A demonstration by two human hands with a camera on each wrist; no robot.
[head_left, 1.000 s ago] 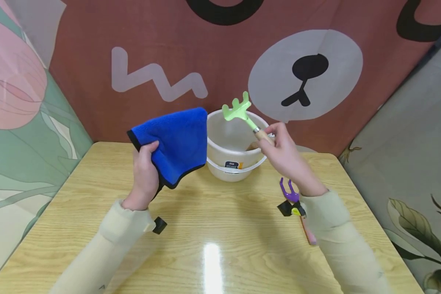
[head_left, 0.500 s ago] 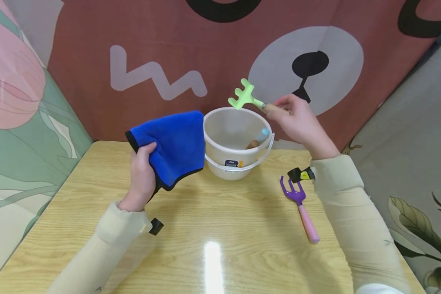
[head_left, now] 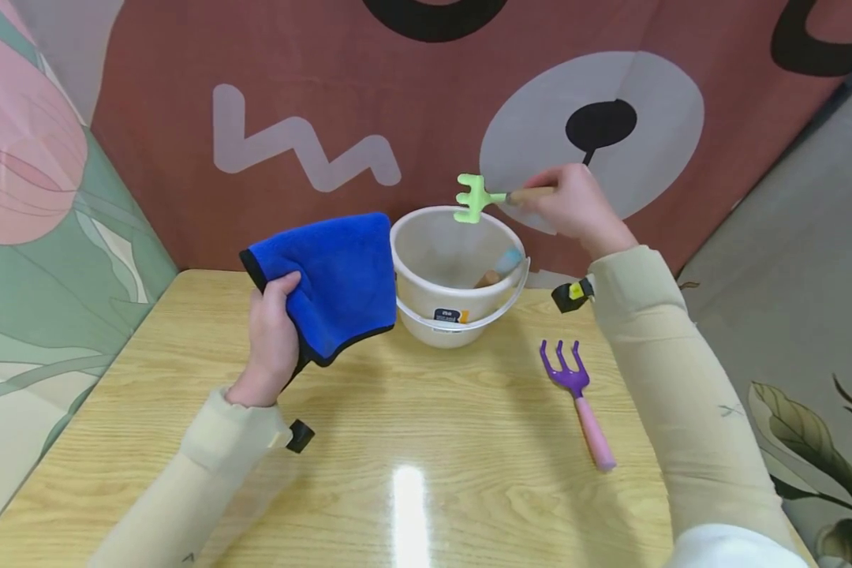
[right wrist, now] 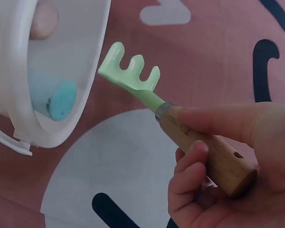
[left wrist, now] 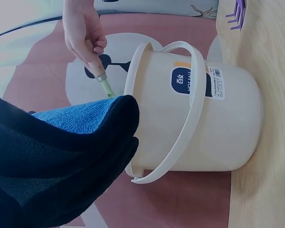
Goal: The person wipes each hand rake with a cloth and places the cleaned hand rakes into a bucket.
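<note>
My left hand (head_left: 273,335) grips a folded blue cloth (head_left: 334,284) with black edging, held up just left of a white bucket (head_left: 426,312). In my right hand (head_left: 575,205) is a small green hand rake (right wrist: 128,73), pinched by its wooden handle (right wrist: 204,152). Its tines hang over the bucket's far rim in the head view. Inside the bucket lean a light blue handle end (right wrist: 61,100) and a brown one (right wrist: 45,20); what they belong to is hidden. A purple hand fork (head_left: 568,379) with a pink handle lies on the table, right of the bucket.
The wooden table (head_left: 341,489) meets a wall covering (head_left: 312,47) printed with a brown bear, right behind the bucket. The bucket's handle (left wrist: 190,118) hangs down on its near side.
The right hand has moved up and away to the right, then slightly farther back, and the rake has turned its tines sideways. The blue cloth has barely shifted. The purple fork is fully uncovered.
</note>
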